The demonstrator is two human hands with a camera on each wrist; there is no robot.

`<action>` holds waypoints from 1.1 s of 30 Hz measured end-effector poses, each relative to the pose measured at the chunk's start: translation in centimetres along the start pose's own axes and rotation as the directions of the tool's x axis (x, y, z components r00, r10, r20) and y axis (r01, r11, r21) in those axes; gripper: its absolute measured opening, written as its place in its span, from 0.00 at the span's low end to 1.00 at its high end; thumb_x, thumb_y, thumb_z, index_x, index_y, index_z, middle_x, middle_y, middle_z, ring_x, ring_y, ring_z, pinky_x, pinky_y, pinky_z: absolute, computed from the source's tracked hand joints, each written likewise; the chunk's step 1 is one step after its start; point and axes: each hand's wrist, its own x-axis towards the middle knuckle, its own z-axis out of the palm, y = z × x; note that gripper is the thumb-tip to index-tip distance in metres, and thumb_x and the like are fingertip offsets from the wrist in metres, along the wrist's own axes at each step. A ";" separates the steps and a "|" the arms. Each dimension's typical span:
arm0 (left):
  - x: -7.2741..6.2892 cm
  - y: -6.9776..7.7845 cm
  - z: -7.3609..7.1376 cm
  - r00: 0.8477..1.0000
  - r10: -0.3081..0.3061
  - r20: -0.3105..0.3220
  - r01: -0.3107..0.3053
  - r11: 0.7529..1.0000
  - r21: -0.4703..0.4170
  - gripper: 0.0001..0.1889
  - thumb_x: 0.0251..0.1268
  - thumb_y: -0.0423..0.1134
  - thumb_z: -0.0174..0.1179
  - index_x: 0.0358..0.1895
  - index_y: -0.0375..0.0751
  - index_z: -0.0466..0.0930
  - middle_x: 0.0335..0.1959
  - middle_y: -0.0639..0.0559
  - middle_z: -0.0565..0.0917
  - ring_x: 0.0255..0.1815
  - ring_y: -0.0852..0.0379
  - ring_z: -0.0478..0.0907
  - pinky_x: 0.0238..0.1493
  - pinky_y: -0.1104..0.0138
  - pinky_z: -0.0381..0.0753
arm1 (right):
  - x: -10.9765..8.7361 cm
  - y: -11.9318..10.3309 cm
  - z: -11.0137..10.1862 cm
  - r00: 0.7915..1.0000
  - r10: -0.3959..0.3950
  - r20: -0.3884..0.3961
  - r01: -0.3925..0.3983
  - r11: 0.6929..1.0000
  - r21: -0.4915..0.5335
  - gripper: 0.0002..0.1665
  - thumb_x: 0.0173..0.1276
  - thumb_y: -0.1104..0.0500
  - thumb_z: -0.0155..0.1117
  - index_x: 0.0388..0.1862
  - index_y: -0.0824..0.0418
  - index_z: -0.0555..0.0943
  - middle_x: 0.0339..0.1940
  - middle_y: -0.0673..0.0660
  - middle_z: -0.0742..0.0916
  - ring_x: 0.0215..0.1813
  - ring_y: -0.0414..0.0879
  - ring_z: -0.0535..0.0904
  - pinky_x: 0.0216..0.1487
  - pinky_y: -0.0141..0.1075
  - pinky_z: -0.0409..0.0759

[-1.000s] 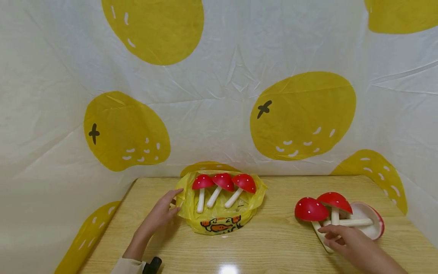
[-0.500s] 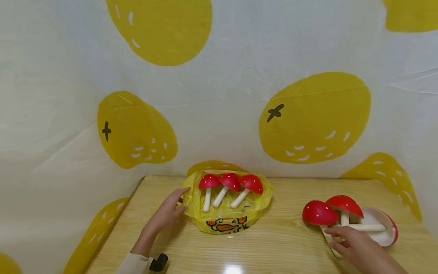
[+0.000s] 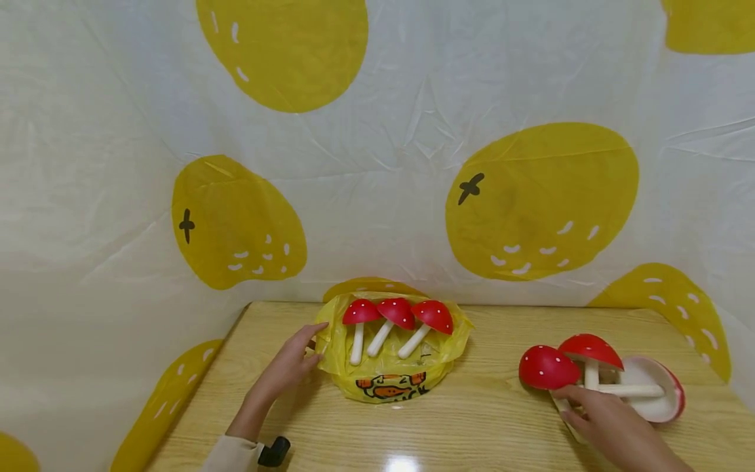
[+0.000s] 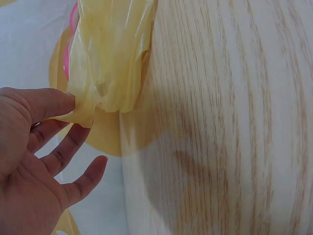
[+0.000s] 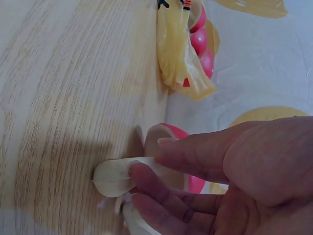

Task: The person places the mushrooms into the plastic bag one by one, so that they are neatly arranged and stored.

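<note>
My right hand [image 3: 607, 416] pinches the white stem of a red, white-spotted mushroom [image 3: 548, 368] between thumb and fingers; the cap lies just beyond my fingertips. Directly ahead of that hand is a second mushroom [image 3: 592, 352], its cap overlapping the first. Beyond my right knuckles, a third mushroom [image 3: 651, 395] lies tipped on its side, pale hollow underside showing. Well to the left, my left hand [image 3: 288, 362] pinches the near edge of a yellow plastic bag [image 3: 333, 347], the outer fingers loosely spread. Three more mushrooms [image 3: 394, 314] lean side by side in the bag, just right of that hand, on the wooden worktop [image 3: 466, 419].
</note>
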 end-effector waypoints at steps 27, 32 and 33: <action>0.3 -0.2 0.2 1.000 -0.001 0.028 0.001 1.000 0.003 0.33 0.65 0.24 0.64 0.74 0.37 0.67 0.65 0.41 0.75 0.52 0.48 0.79 0.48 0.57 0.82 | 1.0 -0.3 0.8 0.988 0.147 0.036 -0.149 0.987 0.054 0.12 0.62 0.52 0.76 0.29 0.54 0.81 0.21 0.47 0.77 0.25 0.45 0.69 0.30 0.38 0.64; 0.3 -0.1 0.3 0.999 -0.024 0.033 0.024 1.000 0.000 0.34 0.65 0.25 0.65 0.74 0.40 0.67 0.66 0.43 0.75 0.53 0.49 0.79 0.49 0.58 0.82 | 1.1 -0.5 0.5 0.989 0.137 0.052 -0.141 0.985 0.095 0.10 0.64 0.53 0.74 0.33 0.56 0.81 0.21 0.48 0.76 0.26 0.44 0.70 0.29 0.34 0.65; 0.3 -0.1 0.3 0.999 -0.022 0.029 0.022 1.000 0.002 0.34 0.65 0.25 0.65 0.74 0.39 0.67 0.65 0.43 0.75 0.52 0.49 0.79 0.48 0.58 0.83 | 1.2 -0.5 0.5 0.990 0.131 0.057 -0.137 0.985 0.106 0.10 0.64 0.53 0.73 0.34 0.56 0.81 0.22 0.48 0.77 0.26 0.44 0.70 0.28 0.34 0.65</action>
